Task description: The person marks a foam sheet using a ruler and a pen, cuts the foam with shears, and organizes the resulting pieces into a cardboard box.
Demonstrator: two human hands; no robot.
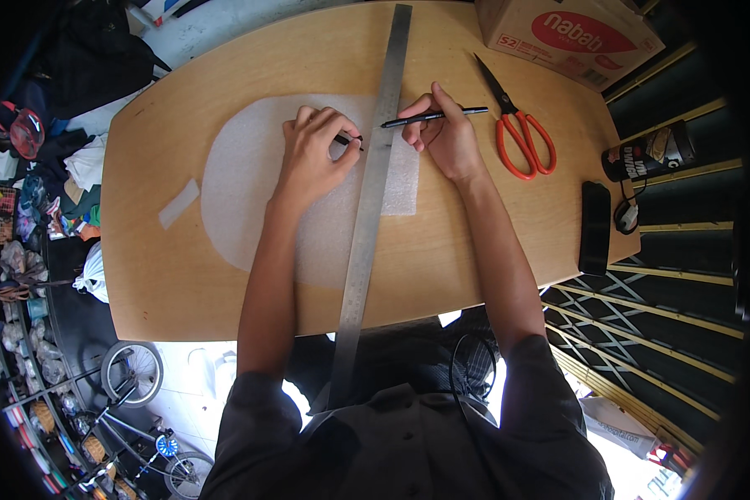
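Note:
A black marker pen (475, 111) is held in my right hand (450, 137), its tip pointing left over the ruler. My left hand (315, 154) pinches a small black pen cap (344, 140) between thumb and fingers. Between the two hands a long metal ruler (367, 225) runs lengthwise across the table, its near end jutting past the edge. Under it lies a whitish foam sheet (242, 175), rounded on the left and straight-cut on the right. Both hands are above the sheet, on either side of the ruler.
Orange-handled scissors (525, 142) lie right of my right hand on the wooden table (442, 258). A cardboard box (567, 37), a black canister (650, 152) and a black case (593, 229) stand along the right. A small foam strip (180, 204) lies at left; a bicycle (133, 375) stands beyond.

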